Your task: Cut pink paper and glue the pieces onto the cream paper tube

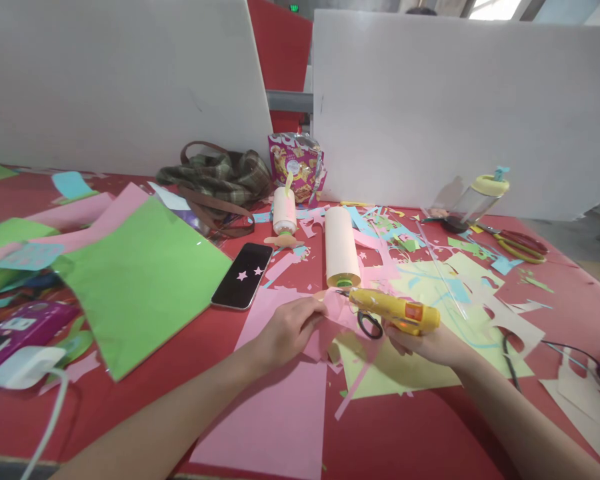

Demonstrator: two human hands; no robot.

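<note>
My right hand (pixel 414 341) is wrapped round a yellow hot glue gun (pixel 387 308) that points left. Its nozzle meets a small pink paper piece (pixel 336 308), which my left hand (pixel 294 327) pinches between thumb and fingers. Black-handled scissors (pixel 370 325) show partly beneath the glue gun. Just beyond lies a cream paper tube (pixel 341 247) with a green spot at its near end. Under my left forearm a pink sheet (pixel 280 413) lies flat. Pale yellow paper (pixel 395 373) spreads below my right hand.
A phone (pixel 243 275) with two pink stars on it lies left of centre, beside green sheets (pixel 145 273). A smaller tube (pixel 284 210), a snack bag (pixel 297 167) and a plaid bag (pixel 220 177) stand behind. Red-handled scissors (pixel 523 243) and a clear bottle (pixel 477 203) are at right.
</note>
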